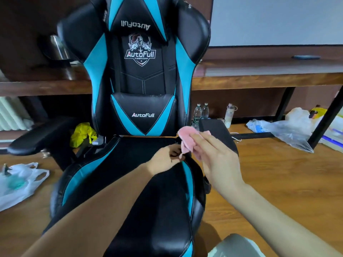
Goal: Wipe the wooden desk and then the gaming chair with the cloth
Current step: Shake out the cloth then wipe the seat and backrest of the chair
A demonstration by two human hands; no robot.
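Cloth [185, 140], 1, held by 2 hands [164, 160] [216, 158].

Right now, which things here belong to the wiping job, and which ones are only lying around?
For the job: pink cloth, held by left hand and right hand; gaming chair; wooden desk.
Lying about: water bottles, plastic bags on the floor, yellow crumpled thing, metal kettle.

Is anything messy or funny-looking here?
Yes. The head pillow on the chair has upside-down lettering, so it looks flipped. A white bag and a clear bag lie on the floor, a crumpled yellow thing sits by the armrest, and bottles stand under the desk.
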